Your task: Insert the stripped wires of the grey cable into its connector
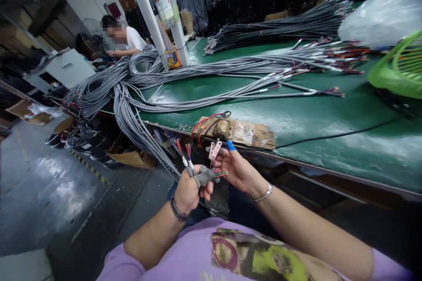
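My left hand [193,186] is closed round a few grey cables [187,167], whose stripped ends fan into thin coloured wires [187,151]. Grey covering wraps its thumb. More wires, green and orange [220,174], stick out past that thumb toward my right hand. My right hand [239,169] is beside it, palm turned inward, with a blue cover on one digit. Between its bent fingers is a small pink plastic clip [215,150]. Just beyond, at the bench edge, lies a worn wooden board [252,135] with a metal lump and red and black leads on it.
Long bundles of grey cable [198,69] run across the green bench [316,129] and hang over its front edge. Dark cables [263,30] lie behind. A green basket-like guard [400,68] and a plastic bag [384,15] are at right. A person [127,39] sits at far left.
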`<move>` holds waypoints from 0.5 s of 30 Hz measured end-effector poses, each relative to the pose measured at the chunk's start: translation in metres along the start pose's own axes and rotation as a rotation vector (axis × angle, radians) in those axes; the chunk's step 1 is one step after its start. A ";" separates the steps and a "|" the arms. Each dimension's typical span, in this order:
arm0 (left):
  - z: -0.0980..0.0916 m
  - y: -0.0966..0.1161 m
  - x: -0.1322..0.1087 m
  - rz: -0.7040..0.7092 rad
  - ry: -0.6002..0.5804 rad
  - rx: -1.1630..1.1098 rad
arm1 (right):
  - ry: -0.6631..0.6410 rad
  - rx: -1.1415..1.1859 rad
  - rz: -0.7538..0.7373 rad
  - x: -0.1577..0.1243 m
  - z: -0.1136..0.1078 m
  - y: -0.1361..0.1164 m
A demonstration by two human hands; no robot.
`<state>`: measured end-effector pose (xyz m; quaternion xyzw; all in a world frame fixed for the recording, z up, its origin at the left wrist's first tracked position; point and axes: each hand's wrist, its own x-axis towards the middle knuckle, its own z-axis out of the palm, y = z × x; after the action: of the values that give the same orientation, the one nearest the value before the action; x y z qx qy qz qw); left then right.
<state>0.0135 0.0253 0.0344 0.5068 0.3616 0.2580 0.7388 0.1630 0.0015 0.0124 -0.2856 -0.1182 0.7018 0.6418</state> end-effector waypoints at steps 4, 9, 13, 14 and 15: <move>0.000 -0.003 -0.005 0.016 0.033 0.009 | -0.034 -0.004 0.036 -0.002 -0.009 0.001; -0.001 -0.002 -0.005 0.051 0.050 -0.001 | -0.022 -0.002 0.058 0.000 -0.010 -0.002; 0.000 0.003 0.000 0.070 0.038 -0.008 | -0.047 -0.028 0.003 0.005 -0.001 -0.006; 0.000 0.004 0.002 0.066 0.038 -0.012 | -0.053 -0.041 -0.021 0.007 0.001 -0.007; 0.000 0.004 0.004 0.058 0.038 -0.016 | -0.059 -0.050 -0.043 0.008 0.003 -0.007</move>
<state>0.0156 0.0296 0.0375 0.5060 0.3587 0.2918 0.7281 0.1669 0.0103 0.0160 -0.2783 -0.1605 0.6928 0.6456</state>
